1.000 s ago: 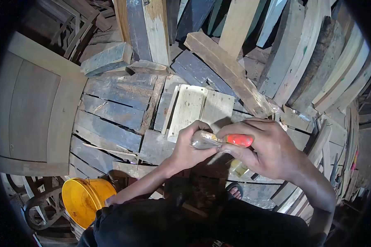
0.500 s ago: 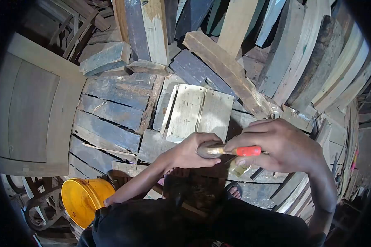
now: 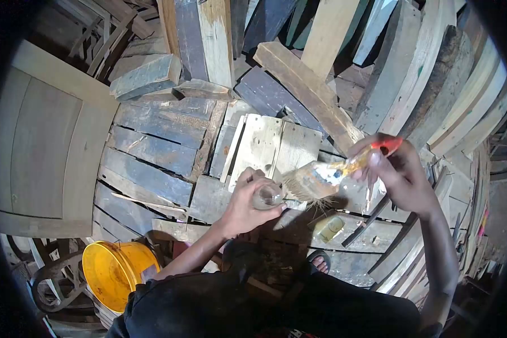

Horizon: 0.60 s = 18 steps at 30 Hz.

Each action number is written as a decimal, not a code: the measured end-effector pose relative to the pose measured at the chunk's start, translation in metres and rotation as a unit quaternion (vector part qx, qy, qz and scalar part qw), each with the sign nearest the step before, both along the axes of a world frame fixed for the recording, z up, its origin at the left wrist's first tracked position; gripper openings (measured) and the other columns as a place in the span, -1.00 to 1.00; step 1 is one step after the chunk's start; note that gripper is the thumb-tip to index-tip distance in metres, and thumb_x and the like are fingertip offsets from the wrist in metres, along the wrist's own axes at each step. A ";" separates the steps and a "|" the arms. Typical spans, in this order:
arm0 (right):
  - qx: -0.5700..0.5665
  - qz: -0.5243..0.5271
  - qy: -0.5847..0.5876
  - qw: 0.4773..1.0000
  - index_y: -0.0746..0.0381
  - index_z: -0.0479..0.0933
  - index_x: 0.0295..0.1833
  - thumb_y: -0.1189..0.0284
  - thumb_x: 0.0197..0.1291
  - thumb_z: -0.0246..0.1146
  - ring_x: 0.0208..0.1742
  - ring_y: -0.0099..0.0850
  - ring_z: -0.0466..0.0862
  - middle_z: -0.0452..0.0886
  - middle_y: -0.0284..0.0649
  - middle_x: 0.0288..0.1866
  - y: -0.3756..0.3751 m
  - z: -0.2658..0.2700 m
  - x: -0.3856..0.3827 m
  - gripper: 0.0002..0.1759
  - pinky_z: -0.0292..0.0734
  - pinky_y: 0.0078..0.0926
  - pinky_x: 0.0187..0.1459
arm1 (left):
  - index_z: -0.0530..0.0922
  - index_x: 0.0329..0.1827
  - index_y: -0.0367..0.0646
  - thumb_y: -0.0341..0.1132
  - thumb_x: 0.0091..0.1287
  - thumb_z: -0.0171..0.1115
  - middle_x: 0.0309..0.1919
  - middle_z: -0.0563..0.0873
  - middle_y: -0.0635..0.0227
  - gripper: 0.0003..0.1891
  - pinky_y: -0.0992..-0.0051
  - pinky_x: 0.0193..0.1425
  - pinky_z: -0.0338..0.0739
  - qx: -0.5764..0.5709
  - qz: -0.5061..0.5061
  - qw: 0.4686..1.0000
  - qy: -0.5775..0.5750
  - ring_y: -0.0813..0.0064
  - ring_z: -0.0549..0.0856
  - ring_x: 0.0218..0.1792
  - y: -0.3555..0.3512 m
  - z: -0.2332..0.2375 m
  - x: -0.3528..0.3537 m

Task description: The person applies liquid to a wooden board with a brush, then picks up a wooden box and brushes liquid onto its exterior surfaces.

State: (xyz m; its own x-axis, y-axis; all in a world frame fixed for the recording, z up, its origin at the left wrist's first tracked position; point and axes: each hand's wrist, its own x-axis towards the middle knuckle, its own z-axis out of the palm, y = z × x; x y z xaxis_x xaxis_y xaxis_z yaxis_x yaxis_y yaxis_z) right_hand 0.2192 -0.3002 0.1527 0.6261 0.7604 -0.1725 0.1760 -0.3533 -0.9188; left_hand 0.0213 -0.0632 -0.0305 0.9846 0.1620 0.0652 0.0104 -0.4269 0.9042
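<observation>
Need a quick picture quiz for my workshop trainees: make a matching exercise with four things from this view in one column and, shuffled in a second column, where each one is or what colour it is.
Things
1. paintbrush
2. jar
3. bucket
4. door panel

Place or colour
A. held in the left hand
B. yellow, low at the left of the view
C. held in the right hand by its red handle
D. pale wood, along the left of the view

Pairs: 1-C, 2-A, 3-B, 4-D
</observation>
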 end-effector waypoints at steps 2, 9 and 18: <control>-0.008 -0.011 0.025 1.000 0.32 0.71 0.19 0.13 0.68 0.19 -0.17 -0.49 0.77 0.79 -0.19 -0.21 -0.002 -0.008 0.007 -0.55 0.68 -0.45 -0.06 | 0.75 -0.06 -0.23 -0.29 0.10 0.72 -0.03 0.64 0.20 -0.60 0.27 0.10 0.60 0.009 0.036 0.999 -0.008 0.30 0.63 0.00 0.003 -0.009 -0.008; -0.127 0.013 0.024 0.992 0.35 0.66 0.27 0.28 0.71 0.15 -0.16 -0.51 0.75 0.80 -0.18 -0.13 0.013 -0.046 0.012 -0.63 0.67 -0.46 -0.05 | 0.67 0.01 -0.26 -0.40 0.19 0.66 -0.06 0.64 0.21 -0.61 0.40 0.05 0.69 -0.006 0.153 0.987 -0.051 0.38 0.72 -0.09 0.020 -0.030 -0.041; -0.142 0.174 -0.066 0.972 0.30 0.73 0.17 0.12 0.66 0.21 -0.16 -0.13 0.80 0.79 0.06 -0.16 0.029 -0.084 0.018 -0.56 0.65 -0.15 0.04 | 0.60 0.13 -0.24 -0.36 0.18 0.72 -0.03 0.70 0.25 -0.48 0.35 0.13 0.61 0.005 0.215 0.976 -0.029 0.36 0.72 -0.03 0.024 -0.059 -0.086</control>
State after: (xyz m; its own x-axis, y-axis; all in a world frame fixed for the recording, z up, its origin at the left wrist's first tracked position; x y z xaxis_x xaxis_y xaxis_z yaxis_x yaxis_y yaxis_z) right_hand 0.2372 -0.2708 0.0690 0.3707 0.8632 -0.3427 0.4393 -0.4881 -0.7542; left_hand -0.0651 -0.0389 -0.0894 0.8208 0.5579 0.1225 0.1396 -0.4039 0.9041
